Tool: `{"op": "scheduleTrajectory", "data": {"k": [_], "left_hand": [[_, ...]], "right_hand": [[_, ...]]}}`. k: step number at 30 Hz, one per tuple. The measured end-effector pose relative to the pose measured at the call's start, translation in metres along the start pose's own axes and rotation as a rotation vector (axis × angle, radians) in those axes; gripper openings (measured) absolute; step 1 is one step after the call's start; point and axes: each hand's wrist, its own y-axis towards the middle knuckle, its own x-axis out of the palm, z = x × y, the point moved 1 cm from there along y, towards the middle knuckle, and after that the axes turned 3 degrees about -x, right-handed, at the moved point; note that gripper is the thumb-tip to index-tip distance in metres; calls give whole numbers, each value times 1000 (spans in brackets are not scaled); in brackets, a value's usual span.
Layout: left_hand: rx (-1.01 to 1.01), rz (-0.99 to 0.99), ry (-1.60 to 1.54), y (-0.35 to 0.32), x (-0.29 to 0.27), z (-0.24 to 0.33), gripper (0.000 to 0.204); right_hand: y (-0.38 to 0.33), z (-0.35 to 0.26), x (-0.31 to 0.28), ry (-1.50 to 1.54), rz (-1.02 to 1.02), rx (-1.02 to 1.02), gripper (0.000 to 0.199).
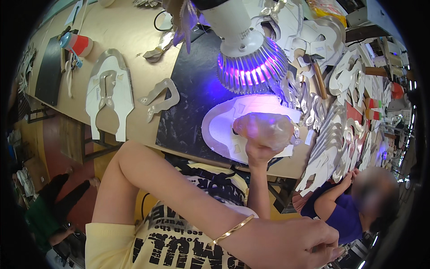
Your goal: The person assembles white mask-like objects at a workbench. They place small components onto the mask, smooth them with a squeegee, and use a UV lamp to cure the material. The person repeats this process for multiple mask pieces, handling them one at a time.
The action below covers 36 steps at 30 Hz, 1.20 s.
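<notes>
My right hand (256, 154) is shut on a crumpled translucent wad (264, 128) and presses it onto a white cut-out piece (219, 130). The piece lies on a dark mat (192, 89) on the wooden table. A white lamp with a ribbed metal head (251, 58) hangs just above it and casts purple light. My left hand (291, 242), with a gold bangle at the wrist, is close to the camera at the lower edge. Its fingers are curled shut, and nothing shows in them. My left elbow sticks out over the table's near edge.
Stacks of white and grey cut-out pieces (331, 143) cover the right of the table, with a hammer (318, 76) among them. A white pattern piece (109, 96), a grey piece (159, 98) and a red-and-white roll (78, 44) lie to the left. A person in blue (336, 210) sits at lower right.
</notes>
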Motion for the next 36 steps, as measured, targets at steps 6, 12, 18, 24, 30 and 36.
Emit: {"op": "scheduleTrajectory", "data": {"k": [6,12,18,24,30,36], "left_hand": [[-57,-14,60,-1,-1,4,41],[-50,-43,78,4,0,5,40],[-25,-173,85,0,-15,-5,39],[-36,162,309,-37,-59,-42,22],[192,1295,1410,-102,-135,-75,24],[58,1468,1403,-128,-148,-104,26]], "right_hand": [[13,8,-40,139,368,468,37],[21,20,-51,-31,363,386,37],[16,32,-40,-120,296,227,42],[13,31,-35,-52,215,188,46],[2,23,-25,-45,107,258,46],[-8,26,-9,-49,139,187,49]]}}
